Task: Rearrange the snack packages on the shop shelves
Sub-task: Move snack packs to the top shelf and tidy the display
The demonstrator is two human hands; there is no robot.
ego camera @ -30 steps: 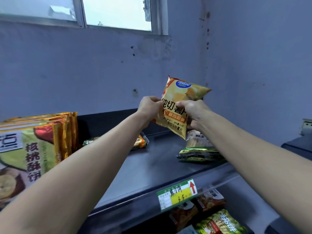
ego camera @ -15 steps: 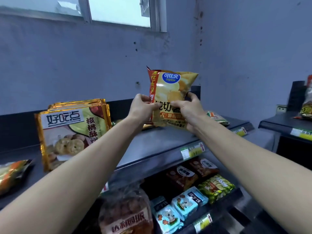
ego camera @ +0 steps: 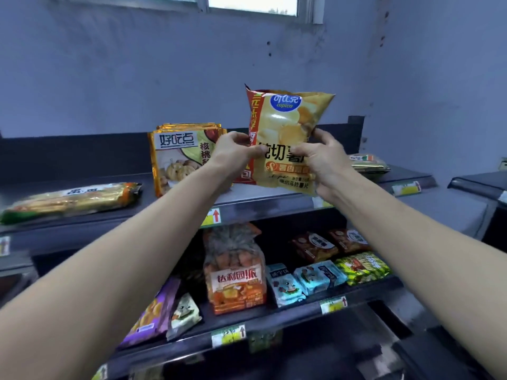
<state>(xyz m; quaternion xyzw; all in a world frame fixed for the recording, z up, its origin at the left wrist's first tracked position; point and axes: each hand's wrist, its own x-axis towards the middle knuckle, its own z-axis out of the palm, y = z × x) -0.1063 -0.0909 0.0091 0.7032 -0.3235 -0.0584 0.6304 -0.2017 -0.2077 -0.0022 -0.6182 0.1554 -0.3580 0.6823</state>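
Note:
A yellow potato chip bag with a red strip down its left side is held upright over the top shelf. My left hand grips its left edge and my right hand grips its right edge, both near the bag's middle. Just left of it, a stack of gold walnut cookie packs stands upright on the same shelf. A long gold pack lies flat at the far left of that shelf, and flat green packs lie at its right end.
The lower shelf holds a tall orange bread bag, blue packs, a green pack, red packs and a purple bag. Price tags line the shelf edges. A grey wall stands behind; another dark shelf is at right.
The view has pulled back and tilted down, so the lower shelves now show. The chip bag has turned upright and moved left, closer to the cookie packs, still in both hands.

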